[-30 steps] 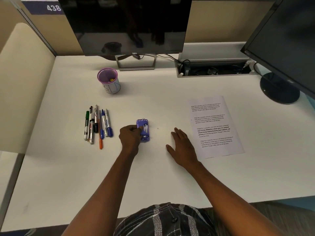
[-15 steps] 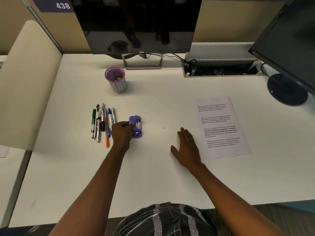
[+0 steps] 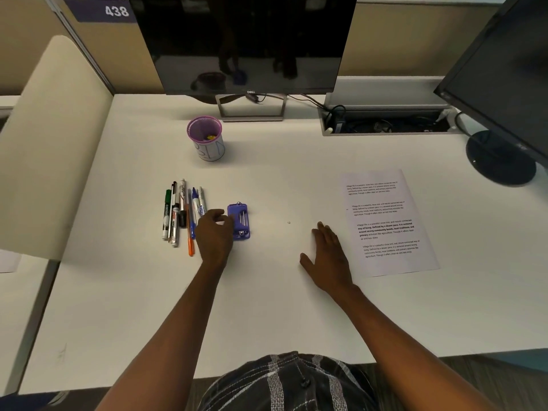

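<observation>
Trouble, as I judge it from my end, sits at the left hand (image 3: 214, 232): its fingers are curled against the left edge of the small purple device (image 3: 239, 221), and I cannot tell whether they pinch it or only touch it. The device lies flat on the tabletop (image 3: 267, 307), just right of the row of pens (image 3: 181, 215) and well apart from the printed sheet (image 3: 385, 221). If the hold is only on that one edge, I expect a lift could let the device swing or drop. A push instead of a lift might skid it on the smooth white top. The wrist already lies over the lower ends of the nearest pens, so any sideways move could roll the blue marker (image 3: 195, 209) or the orange pen (image 3: 190, 244) out of line. The right hand (image 3: 326, 253) lies flat with fingers spread, holding nothing, close to the sheet's left edge; a careless slide could shift the paper. A purple mesh cup (image 3: 206, 137) stands further back. Behind it are a dark monitor (image 3: 246, 40), a second monitor (image 3: 510, 69) at the right, and an open cable tray (image 3: 385, 124). A beige partition (image 3: 53, 143) closes the left side, with a number plate (image 3: 116, 10) above.
</observation>
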Tool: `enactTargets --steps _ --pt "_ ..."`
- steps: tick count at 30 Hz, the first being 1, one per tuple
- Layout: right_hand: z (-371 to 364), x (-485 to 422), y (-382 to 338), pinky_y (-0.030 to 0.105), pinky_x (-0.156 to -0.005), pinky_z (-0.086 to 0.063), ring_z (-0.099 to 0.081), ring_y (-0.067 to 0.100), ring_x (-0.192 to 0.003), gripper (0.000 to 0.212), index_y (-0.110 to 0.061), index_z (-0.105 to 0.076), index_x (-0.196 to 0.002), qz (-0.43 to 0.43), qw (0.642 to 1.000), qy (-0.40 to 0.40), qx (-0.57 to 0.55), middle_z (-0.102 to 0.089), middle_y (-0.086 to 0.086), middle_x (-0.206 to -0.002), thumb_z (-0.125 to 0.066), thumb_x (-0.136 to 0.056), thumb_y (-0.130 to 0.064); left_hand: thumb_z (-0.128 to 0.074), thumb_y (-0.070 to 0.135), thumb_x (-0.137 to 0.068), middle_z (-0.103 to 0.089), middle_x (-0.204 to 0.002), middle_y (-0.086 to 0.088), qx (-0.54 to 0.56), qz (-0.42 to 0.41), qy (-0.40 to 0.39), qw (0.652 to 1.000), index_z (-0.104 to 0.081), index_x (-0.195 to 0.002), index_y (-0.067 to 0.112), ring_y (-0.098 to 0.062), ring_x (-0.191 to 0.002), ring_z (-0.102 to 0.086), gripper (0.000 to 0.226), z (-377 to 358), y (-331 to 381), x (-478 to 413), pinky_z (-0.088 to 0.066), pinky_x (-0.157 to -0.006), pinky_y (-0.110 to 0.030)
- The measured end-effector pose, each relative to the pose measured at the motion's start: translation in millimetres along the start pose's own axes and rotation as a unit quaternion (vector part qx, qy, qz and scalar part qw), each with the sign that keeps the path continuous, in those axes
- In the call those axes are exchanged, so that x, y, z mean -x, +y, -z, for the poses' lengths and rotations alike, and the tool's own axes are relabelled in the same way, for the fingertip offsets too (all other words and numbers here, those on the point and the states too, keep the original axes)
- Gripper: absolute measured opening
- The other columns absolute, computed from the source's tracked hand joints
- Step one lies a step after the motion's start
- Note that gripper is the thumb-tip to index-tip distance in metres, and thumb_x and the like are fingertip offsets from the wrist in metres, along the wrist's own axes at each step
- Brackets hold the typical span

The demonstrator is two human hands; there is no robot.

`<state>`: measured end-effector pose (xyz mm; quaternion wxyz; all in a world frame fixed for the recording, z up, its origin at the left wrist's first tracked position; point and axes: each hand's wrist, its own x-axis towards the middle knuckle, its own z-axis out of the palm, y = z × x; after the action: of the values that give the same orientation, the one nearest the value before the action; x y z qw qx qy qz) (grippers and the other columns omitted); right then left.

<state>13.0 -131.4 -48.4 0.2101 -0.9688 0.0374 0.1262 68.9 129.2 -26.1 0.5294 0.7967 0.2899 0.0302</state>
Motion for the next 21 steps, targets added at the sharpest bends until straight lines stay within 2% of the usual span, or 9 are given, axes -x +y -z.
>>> enactTargets --steps 2,4,8,15,21 --pt "1 -1 -1 0.037 -0.127 -0.02 -0.008 0.021 -0.158 0.076 -0.013 -0.024 -0.159 0.005 1.0 0.003 0.005 -0.011 -0.001 -0.171 -0.059 -0.097 -0.042 -0.067 0.021 -0.1 -0.068 -0.129 -0.013 -0.031 -0.053 0.014 0.998 -0.062 -0.134 0.004 -0.028 -0.114 -0.066 0.038 0 -4 12 -0.055 -0.094 -0.041" --pt "2 -2 -2 0.037 -0.127 -0.02 -0.011 0.022 -0.157 0.074 -0.011 -0.028 -0.157 0.012 1.0 0.007 0.018 -0.015 0.002 -0.17 -0.058 -0.097 -0.042 -0.063 0.024 -0.102 -0.06 -0.14 -0.014 -0.079 -0.097 0.014 0.992 -0.055 -0.141 0.005 -0.032 -0.129 -0.058 0.044 -2 -14 24 -0.049 -0.108 -0.047" --pt "6 -7 -5 0.037 -0.124 -0.025 -0.02 0.025 -0.154 0.064 -0.007 -0.041 -0.147 0.021 0.999 0.021 0.021 -0.027 0.007 -0.166 -0.06 -0.097 -0.041 -0.065 0.03 -0.101 -0.044 -0.16 -0.016 -0.157 -0.136 -0.008 0.978 -0.038 -0.156 0.006 -0.032 -0.15 -0.04 0.066 -2 -38 46 -0.036 -0.123 -0.046" --pt "10 -17 -14 0.039 -0.115 -0.038 -0.031 0.025 -0.148 0.051 -0.007 -0.05 -0.141 0.047 0.998 0.036 -0.009 -0.041 0.009 -0.155 -0.061 -0.098 -0.033 -0.059 0.043 -0.102 -0.02 -0.174 -0.011 -0.242 -0.177 -0.039 0.953 -0.017 -0.165 0.006 -0.025 -0.162 -0.017 0.084 -5 -70 73 -0.017 -0.132 -0.044" --pt "16 -37 -34 0.038 -0.097 -0.049 -0.051 0.025 -0.126 0.038 -0.009 -0.056 -0.134 0.11 0.992 0.036 -0.042 -0.056 0.005 -0.133 -0.059 -0.099 -0.022 -0.046 0.054 -0.105 -0.01 -0.176 -0.009 -0.317 -0.184 -0.053 0.929 -0.011 -0.166 0.006 -0.021 -0.164 -0.005 0.085 -3 -84 76 -0.01 -0.134 -0.043"
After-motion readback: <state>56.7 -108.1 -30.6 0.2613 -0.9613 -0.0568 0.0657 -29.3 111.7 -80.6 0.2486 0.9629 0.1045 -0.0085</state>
